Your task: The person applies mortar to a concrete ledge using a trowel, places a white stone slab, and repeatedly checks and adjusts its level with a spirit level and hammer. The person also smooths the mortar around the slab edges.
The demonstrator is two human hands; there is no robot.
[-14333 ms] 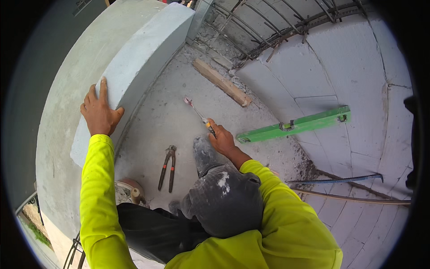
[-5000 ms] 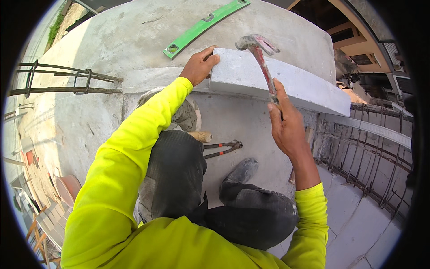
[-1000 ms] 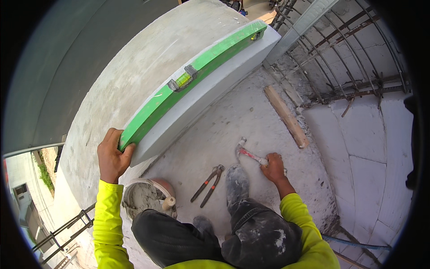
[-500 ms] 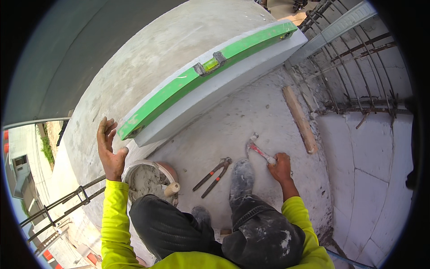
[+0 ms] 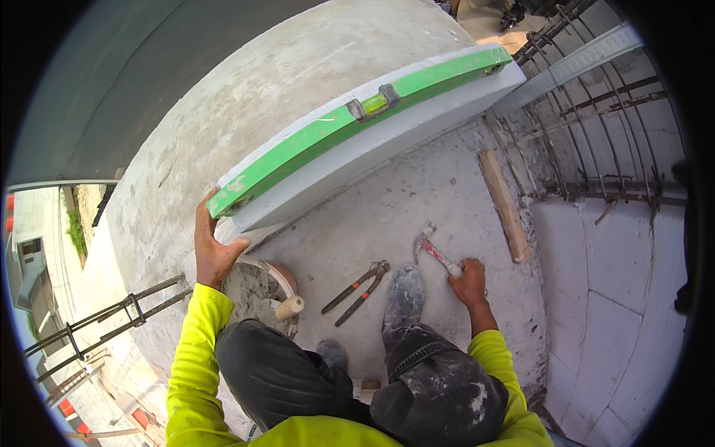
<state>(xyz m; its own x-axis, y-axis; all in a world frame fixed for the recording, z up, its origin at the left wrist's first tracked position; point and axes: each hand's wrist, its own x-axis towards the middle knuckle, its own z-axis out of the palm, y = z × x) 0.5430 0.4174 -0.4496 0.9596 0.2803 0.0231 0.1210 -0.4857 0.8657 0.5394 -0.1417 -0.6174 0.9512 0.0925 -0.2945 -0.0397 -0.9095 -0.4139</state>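
Note:
A long green spirit level (image 5: 298, 156) lies along the top of a white block (image 5: 357, 160) on the concrete. My left hand (image 5: 214, 249) is at the near left end of the level and block, fingers stretched up against that end and thumb spread apart; its fingertips are partly hidden. My right hand (image 5: 469, 284) is closed round the handle of a hammer (image 5: 439, 257) with a red-marked shaft, its head resting low over the floor near my boot (image 5: 404, 294). Pincers (image 5: 356, 293) with dark handles and orange bands lie between my feet and the block.
A bucket of grey mortar (image 5: 253, 290) stands by my left knee, with a wooden-handled tool (image 5: 289, 308) in it. A wooden strip (image 5: 504, 207) lies to the right. Rebar (image 5: 596, 127) crosses the far right beside a white block wall (image 5: 603, 298). Bars (image 5: 112, 320) jut out at left.
My left hand has moved right and slightly down, from just beside the level's end to against it. The view has shifted a little. The hammer stays in my right hand.

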